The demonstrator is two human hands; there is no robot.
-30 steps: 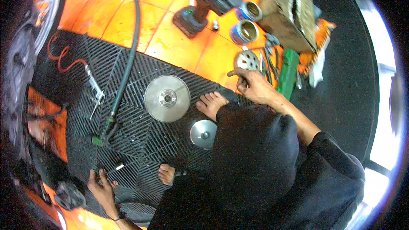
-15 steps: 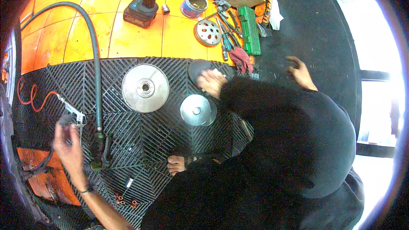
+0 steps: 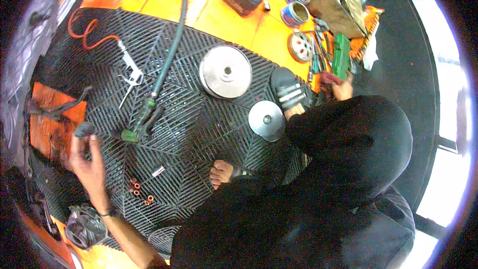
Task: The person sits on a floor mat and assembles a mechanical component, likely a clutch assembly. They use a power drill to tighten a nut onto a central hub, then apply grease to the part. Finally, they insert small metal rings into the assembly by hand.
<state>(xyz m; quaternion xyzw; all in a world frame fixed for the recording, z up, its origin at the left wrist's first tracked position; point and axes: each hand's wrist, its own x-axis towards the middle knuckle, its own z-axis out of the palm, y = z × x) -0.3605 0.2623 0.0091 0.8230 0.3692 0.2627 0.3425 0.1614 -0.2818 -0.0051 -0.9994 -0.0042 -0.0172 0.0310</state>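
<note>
My left hand [image 3: 90, 162] is raised at the left, with thumb and fingers closed on a small dark grey round piece [image 3: 84, 130]. My right hand [image 3: 343, 89] is at the far right, beyond my black-clothed knee. It touches the lower end of a green case [image 3: 341, 55] and a crumpled red cloth [image 3: 328, 77]; how far its fingers close is partly hidden. On the black ribbed mat lie a large silver pulley disc [image 3: 214, 80] with a central hole and a smaller shiny disc [image 3: 259, 119] with a central stub.
A blow gun [image 3: 132, 72] with a red coiled hose and an air tool [image 3: 143, 122] lie on the mat. Several copper-coloured rings [image 3: 137, 186] and a small silver cylinder [image 3: 158, 171] lie nearer. Two tins [image 3: 295, 15], hand tools and a holed metal drum [image 3: 300, 47] are farther right.
My view has turned left, so the scene sits farther right and rotated. My right hand has come in to the green case and red cloth. My left hand still holds the dark piece.
</note>
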